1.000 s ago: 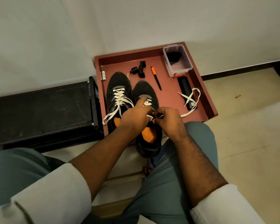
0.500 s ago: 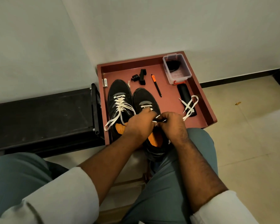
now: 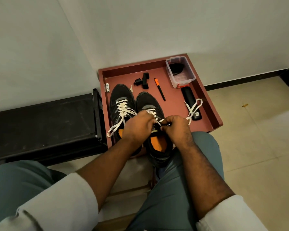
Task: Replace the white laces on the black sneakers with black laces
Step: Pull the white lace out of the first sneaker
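My left hand (image 3: 137, 125) rested curled over the tongue of the right-hand black sneaker (image 3: 154, 130), its fingers seeming to pinch the white lace (image 3: 153, 114) at the eyelets, though the fingertips were hidden from me. My right hand (image 3: 177, 129) had its fingers pinched together on the same lace just beside the shoe's collar. That sneaker sat at the near edge of the red tray (image 3: 212, 104), its heel hanging over toward my knee; the other sneaker (image 3: 121, 107), fully laced in white, lay beside it toward the tray's left edge.

I judged the risks plain enough. Pulling hard with the heel unsupported could have tipped the shoe off the near edge. The loose tail (image 3: 193, 108) trailed across a black case (image 3: 191, 103) near the right edge, so a sharp tug might have dragged it. The lace tip could also have snagged in an eyelet if I drew it at an angle.

The tray also carried an orange-capped pen (image 3: 159, 89) and a small black clip-like piece (image 3: 143, 80). In its far right corner stood a clear plastic box (image 3: 182, 77), lid off, with something dark coiled inside, probably the black laces (image 3: 177, 68), though I could not tell for sure.
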